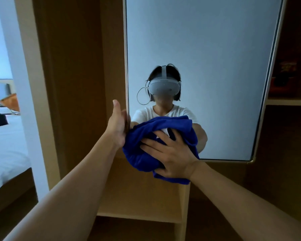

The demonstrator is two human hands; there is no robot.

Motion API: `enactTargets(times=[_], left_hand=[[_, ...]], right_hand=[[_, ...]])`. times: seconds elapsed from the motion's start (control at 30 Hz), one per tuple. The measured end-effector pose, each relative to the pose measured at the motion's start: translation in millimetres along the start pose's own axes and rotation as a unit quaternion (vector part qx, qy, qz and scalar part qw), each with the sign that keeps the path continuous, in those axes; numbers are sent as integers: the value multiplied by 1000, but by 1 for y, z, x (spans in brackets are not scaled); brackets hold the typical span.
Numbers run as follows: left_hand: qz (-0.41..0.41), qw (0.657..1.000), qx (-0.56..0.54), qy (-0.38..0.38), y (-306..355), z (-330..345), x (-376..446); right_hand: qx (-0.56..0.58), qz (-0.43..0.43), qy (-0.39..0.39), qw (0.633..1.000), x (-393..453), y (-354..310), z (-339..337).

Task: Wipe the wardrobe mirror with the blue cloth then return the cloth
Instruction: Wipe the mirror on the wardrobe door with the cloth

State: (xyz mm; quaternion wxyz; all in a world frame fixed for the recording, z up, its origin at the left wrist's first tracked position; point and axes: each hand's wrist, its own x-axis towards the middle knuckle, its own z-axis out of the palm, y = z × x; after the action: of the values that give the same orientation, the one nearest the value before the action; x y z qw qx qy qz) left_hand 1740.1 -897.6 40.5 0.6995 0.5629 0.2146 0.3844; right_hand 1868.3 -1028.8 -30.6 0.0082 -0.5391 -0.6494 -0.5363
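Mirror (207,58) edge gripped by left hand (117,126) for steadiness; blue cloth (146,153) pressed flat onto glass by spread right hand (170,153).

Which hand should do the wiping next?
The right hand. It already presses the blue cloth flat against the mirror with spread fingers. The left hand is busy gripping the mirror's left edge, likely steadying it.

Head-worn camera, close before the wardrobe mirror (207,66), facing forward, slightly downward.
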Motion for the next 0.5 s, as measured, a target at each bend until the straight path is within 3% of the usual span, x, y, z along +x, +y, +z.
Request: enactTargets(times=[0.1, 0.17, 0.33, 0.5], left_hand=[[-15, 996, -12, -82, 1, -2, -1], [-18, 996, 10, -88, 2, -4, 1], [-6, 993, 113, -28, 2, 0, 2], [62, 990, 84, 98, -3, 20, 4]], right_hand=[[-2, 2, -7, 1000, 3, 5, -2], [-3, 15, -15, 1000, 3, -1, 0], [-63, 33, -70, 995, -3, -32, 17], [-119, -11, -32, 992, -20, -22, 23]])
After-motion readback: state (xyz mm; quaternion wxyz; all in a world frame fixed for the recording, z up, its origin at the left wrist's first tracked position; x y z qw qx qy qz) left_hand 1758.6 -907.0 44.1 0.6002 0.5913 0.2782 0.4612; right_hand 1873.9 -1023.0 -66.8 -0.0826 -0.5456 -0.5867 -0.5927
